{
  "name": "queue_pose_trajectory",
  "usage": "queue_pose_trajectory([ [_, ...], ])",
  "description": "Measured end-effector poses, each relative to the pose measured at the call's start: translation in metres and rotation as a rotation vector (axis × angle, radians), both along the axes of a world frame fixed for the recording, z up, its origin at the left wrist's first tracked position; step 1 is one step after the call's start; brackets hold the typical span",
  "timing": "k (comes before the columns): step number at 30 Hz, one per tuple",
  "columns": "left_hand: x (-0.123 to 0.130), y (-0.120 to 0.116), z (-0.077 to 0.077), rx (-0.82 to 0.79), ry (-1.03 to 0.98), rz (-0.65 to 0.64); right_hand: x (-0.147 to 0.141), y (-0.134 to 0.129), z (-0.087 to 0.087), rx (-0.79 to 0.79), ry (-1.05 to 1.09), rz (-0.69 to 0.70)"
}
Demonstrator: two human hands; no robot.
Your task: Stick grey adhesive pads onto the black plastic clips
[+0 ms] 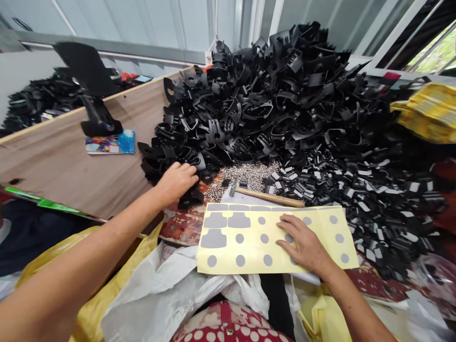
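Observation:
My left hand (179, 181) is at the near left edge of a large pile of black plastic parts (249, 104). Its fingers are curled over a black plastic part (201, 161), and the fingertips are partly hidden. My right hand (302, 240) lies with fingers apart on a yellow backing sheet (224, 263) of grey stickers. Round grey pieces and a few larger shaped ones remain on this sheet. Just beyond it a hammer (270, 195) with a wooden handle rests beside a heap of small shiny metal pieces (249, 175).
Small black parts with whitish pads (374, 190) spread to the right. A wooden board (53, 156) slopes along the left, with a black stand (96, 104) and a colourful booklet (114, 143) on it. Yellow bundled material (427, 114) is at far right; a white sack (153, 294) lies in front.

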State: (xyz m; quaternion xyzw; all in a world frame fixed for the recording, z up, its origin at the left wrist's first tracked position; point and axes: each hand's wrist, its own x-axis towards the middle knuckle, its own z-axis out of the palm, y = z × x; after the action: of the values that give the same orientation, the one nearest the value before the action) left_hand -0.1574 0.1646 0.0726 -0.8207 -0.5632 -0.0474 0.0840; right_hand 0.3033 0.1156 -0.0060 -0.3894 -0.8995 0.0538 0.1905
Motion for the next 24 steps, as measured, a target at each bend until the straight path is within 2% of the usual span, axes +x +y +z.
queue_pose_trajectory([
  [4,-0.008,0.001,0.034,0.208,0.057,0.254,-0.004,0.0,0.015,0.033,-0.086,0.01],
  [6,0.001,-0.007,0.046,0.295,0.07,0.364,-0.01,-0.001,0.024,0.079,-0.062,-0.028],
  [7,0.01,-0.013,0.049,0.309,0.061,0.375,-0.016,-0.002,0.029,0.102,-0.017,-0.065],
  [9,0.038,-0.03,0.046,0.294,0.036,0.313,-0.032,-0.008,0.039,0.106,0.14,-0.131],
  [10,0.054,-0.039,0.04,0.27,0.03,0.239,-0.044,-0.013,0.044,0.063,0.237,-0.148],
  [14,0.112,-0.074,0.008,0.233,-0.006,-0.137,-0.096,-0.036,0.057,-0.349,0.508,-0.094],
  [16,0.127,-0.088,-0.005,0.228,-0.093,-0.233,-0.117,-0.043,0.055,-0.506,0.582,-0.056],
  [18,0.133,-0.098,-0.012,0.218,-0.273,-0.249,-0.131,-0.045,0.049,-0.581,0.704,-0.066],
  [21,0.139,-0.108,-0.018,0.155,-0.768,-0.131,-0.142,-0.041,0.04,-0.667,0.93,-0.187],
  [23,0.142,-0.111,-0.022,-0.039,-1.156,-0.007,-0.149,-0.039,0.04,-0.721,1.027,-0.229],
  [24,0.143,-0.111,-0.024,-0.163,-1.312,0.049,-0.152,-0.039,0.041,-0.728,1.03,-0.206],
])
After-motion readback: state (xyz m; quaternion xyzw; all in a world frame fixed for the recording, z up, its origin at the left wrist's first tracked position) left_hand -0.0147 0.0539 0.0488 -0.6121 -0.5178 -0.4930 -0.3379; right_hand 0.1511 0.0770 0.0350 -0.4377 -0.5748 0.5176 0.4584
